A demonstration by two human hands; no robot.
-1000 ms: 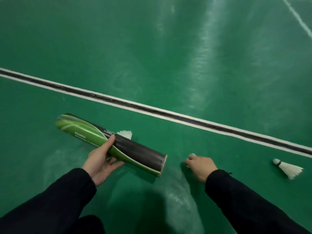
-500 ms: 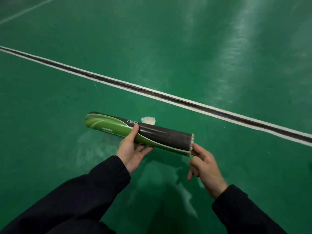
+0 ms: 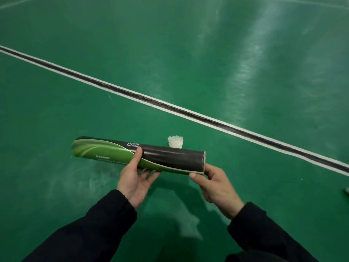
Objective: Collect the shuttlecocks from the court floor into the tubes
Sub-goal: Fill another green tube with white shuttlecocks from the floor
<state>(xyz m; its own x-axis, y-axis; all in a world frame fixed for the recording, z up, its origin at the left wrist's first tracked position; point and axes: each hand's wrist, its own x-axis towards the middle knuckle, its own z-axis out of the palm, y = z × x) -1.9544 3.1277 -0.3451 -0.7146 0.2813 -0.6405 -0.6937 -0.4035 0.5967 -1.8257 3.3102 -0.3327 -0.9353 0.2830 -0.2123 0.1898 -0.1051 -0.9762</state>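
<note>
Item 1. Tube (image 3: pixel 137 155): green-and-black cardboard cylinder, held level above the court floor (image 3: pixel 245 53), long axis running left to right, closed-looking end far left, open mouth at the right end.

Item 2. Left hand (image 3: pixel 134 183): cradles the tube at mid-length, thumb over the top, fingers (image 3: pixel 151 173) curled up from beneath. Grip firm on the tube.

Item 3. Shuttlecock (image 3: pixel 175 141): white feather skirt showing just beyond the tube's far edge, past the left fingers and nearer the right hand's side; it lies on the floor, cork end hidden behind the tube.

Item 4. Right hand (image 3: pixel 217 184): at the tube's mouth, fingers curled, thumb against the rim. Whether it pinches a shuttlecock being pushed in or merely steadies the rim cannot be told; the mouth faces away and its contents are hidden.

Item 5. Court line (image 3: pixel 188 111): white with dark centre, crossing diagonally beyond all fingers.

Item 6. Second shuttlecock (image 3: pixel 347 190): possibly, a white scrap at the far right edge, well right of the right fingers.

Judgement: the right hand is nearer both loose items; the tube's mouth already points that way.
</note>
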